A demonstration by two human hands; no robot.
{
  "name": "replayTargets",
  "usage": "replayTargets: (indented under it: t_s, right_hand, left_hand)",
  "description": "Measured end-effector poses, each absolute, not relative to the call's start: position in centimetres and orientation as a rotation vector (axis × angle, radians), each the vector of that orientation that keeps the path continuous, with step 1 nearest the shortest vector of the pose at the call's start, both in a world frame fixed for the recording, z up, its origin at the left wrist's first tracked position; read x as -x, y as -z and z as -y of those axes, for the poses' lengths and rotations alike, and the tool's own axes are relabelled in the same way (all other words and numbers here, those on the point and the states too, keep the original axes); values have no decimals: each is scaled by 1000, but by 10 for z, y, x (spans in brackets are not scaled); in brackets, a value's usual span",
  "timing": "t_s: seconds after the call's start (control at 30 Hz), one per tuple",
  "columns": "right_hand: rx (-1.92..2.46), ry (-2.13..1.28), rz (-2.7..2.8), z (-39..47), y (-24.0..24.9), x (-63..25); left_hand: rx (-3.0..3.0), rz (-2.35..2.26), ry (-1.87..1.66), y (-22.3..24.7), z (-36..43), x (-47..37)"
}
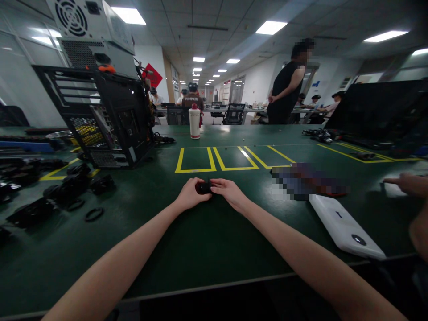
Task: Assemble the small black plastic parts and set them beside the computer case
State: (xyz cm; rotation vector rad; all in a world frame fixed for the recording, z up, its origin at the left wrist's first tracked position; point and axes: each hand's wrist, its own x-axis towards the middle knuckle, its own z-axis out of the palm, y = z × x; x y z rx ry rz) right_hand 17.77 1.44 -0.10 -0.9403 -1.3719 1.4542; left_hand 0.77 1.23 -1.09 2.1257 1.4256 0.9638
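Observation:
Between my two hands is a small black part (204,187), dark and partly covered by fingers, so its exact kind does not show. My left hand (192,195) curls round it from the left, thumb at the front. From the right, the fingertips of my right hand (228,191) pinch its other side. Both hands are low over the green table (200,249), just in front of the yellow tape outlines (195,170). Off to the left lie several black camera-like parts (68,187) and a black ring (94,214).
An open computer case (113,120) with a metal unit on top stands at the back left. A white bottle (194,122) is behind the tape. To the right lie a white device (346,225) and a blurred-out item (307,179). Another person's hand (408,183) reaches in there.

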Motion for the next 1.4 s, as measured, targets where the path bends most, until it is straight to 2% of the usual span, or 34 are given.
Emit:
replayTargets:
  t_s: [0.4,0.63,0.9,1.1,1.4]
  right_hand:
    - [932,-1397,1363,-14,-1,-178]
    - [895,-1480,1420,-13,0,-182]
    - [922,-1376,1413,-15,4,-179]
    - [920,-1495,1385,-13,-1,-180]
    - [952,-1377,1379,-10,-5,-177]
  left_hand:
    - [-2133,-1444,-957,10,-12,-7]
    - [-2126,-1441,-983,13,-13,-8]
    - [-2116,-1438,-976,10,-12,-8]
    - [-2088,-1427,-985,9,-10,-8]
    - [-2087,-1450,-973,8,-11,-8]
